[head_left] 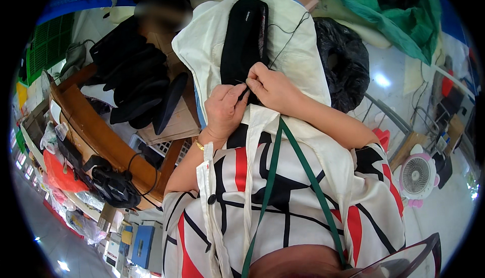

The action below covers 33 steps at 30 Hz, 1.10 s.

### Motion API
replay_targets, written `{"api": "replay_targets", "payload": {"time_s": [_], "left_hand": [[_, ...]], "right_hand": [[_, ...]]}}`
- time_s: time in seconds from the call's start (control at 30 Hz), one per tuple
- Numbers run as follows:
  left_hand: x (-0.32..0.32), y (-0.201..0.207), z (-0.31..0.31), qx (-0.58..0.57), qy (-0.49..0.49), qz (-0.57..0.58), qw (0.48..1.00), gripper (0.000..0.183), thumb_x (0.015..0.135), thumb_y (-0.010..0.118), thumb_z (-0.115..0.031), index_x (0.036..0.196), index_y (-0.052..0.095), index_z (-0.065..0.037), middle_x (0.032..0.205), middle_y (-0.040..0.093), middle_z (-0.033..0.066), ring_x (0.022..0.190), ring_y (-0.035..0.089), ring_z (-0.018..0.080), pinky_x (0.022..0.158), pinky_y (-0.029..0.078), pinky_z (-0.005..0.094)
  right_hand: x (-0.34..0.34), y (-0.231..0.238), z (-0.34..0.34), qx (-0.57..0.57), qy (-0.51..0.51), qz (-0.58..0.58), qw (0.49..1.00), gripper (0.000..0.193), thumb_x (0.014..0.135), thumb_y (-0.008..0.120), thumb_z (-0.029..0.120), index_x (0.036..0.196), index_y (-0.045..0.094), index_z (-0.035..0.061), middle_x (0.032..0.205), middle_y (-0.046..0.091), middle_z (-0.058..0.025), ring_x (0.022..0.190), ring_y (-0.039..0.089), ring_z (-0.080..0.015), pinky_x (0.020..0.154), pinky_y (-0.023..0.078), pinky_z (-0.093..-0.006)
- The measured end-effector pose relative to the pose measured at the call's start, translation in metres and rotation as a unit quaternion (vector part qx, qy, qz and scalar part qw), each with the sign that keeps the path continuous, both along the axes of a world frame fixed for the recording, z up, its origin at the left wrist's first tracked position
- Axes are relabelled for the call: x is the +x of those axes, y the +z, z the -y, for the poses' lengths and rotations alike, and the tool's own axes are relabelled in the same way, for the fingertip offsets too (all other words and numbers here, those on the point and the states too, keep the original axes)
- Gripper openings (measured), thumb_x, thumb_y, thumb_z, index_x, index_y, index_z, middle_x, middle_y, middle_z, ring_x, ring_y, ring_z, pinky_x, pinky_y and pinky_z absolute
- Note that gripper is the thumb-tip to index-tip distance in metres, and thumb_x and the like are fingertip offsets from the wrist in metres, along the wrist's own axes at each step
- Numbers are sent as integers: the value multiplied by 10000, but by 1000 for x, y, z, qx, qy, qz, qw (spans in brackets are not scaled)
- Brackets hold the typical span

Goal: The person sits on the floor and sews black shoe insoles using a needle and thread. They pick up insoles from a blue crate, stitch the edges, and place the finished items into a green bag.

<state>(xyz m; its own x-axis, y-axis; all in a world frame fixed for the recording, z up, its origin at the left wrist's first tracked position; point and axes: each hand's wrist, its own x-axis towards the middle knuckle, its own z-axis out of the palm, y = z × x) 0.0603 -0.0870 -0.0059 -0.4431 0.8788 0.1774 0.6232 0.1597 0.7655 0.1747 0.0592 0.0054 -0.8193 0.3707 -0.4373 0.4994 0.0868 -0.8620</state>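
A long black cloth piece [233,40] with a small pale label and a patterned lining lies over the white cloth [298,50] on my lap. My left hand [224,108] is closed on its near edge, thumb and finger pinching the fabric. Right beside it, my right hand [270,88] has its fingertips pressed together at the same edge. A thin sewing needle [239,81] shows between the two hands. Black thread [290,38] runs loosely across the white cloth toward my right hand. What the fingertips cover is hidden.
On the left, several similar black cloth pieces [139,81] are stacked by a cardboard box [174,121] and a curved wooden frame [96,131]. A black plastic bag [346,50] sits to the right. Farther right stands a small fan [417,176]; green sheeting [399,20] hangs beyond.
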Motion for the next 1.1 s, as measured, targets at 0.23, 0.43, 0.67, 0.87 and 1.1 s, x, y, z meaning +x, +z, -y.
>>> {"api": "replay_targets", "payload": {"time_s": [0.23,0.43,0.67,0.87,1.1], "left_hand": [[-5,5,-3,9,-42,-79,996,289,699,768,-30,971,683,-78,798,616,45,667,572,237,561,479,336],[-7,2,0,16,-68,-95,993,257,682,762,-42,923,680,-73,793,614,35,665,571,234,557,478,330],[-7,2,-4,-2,-36,-23,999,219,720,771,-67,919,681,-89,770,607,63,689,597,271,576,489,379],[-10,9,-6,-48,-46,-4,998,185,773,745,-81,949,687,-96,745,581,68,694,594,263,583,486,371],[-14,18,-12,-85,-74,-7,994,121,825,708,-128,936,675,-93,757,580,69,719,594,270,594,482,380]], "right_hand": [[-7,11,-26,132,73,-48,987,164,916,595,231,951,608,71,844,628,-117,777,621,-350,666,487,-440],[-22,5,-12,197,148,-24,969,153,914,586,242,954,602,95,925,601,-95,776,614,-345,663,489,-428],[-54,12,-19,70,-28,-109,991,232,983,511,271,889,534,60,861,642,-108,694,651,-272,561,503,-362],[-64,82,-78,-241,-35,-92,966,331,1029,442,324,834,500,64,629,609,-48,468,561,-106,456,463,-249],[-102,89,-204,305,-19,-205,930,335,1003,498,328,861,628,54,763,661,-74,643,624,-122,637,519,-270]]}}
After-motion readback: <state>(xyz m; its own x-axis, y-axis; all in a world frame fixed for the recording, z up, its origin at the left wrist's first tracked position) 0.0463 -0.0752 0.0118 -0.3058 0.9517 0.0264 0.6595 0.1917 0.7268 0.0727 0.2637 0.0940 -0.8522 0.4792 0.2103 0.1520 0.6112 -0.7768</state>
